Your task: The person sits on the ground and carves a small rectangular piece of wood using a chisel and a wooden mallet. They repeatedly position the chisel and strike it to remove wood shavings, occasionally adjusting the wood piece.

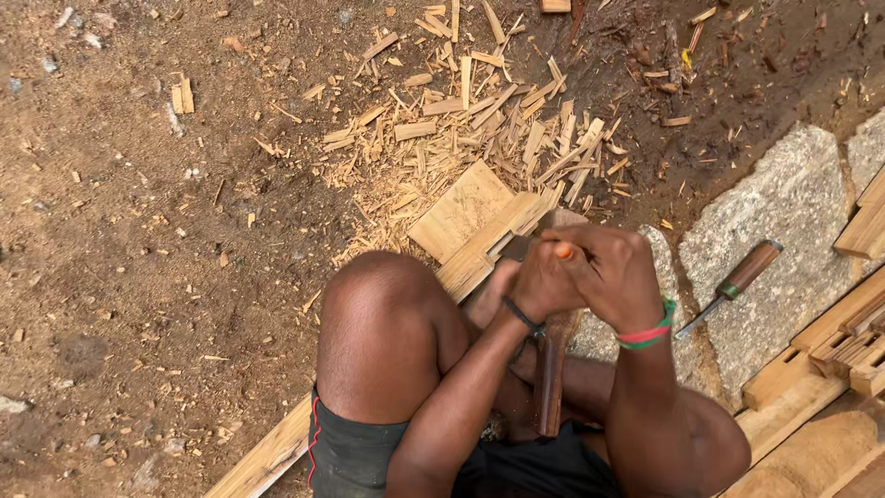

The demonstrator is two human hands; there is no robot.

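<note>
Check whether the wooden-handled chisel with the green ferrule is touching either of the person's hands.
Apart. The head view shows the wooden-handled chisel lying alone on the grey stone slab, with bare stone between it and the right hand.

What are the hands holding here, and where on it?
Both hands, left hand and right hand, wrap the orange-tipped tool handle near its top; its working end is hidden.

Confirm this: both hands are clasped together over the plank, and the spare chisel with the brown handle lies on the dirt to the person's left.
Wrong on one point. The head view shows the spare chisel lying on the grey stone slab to the person's right, not on dirt to the left. The left hand and right hand are indeed clasped together over the plank.
</note>
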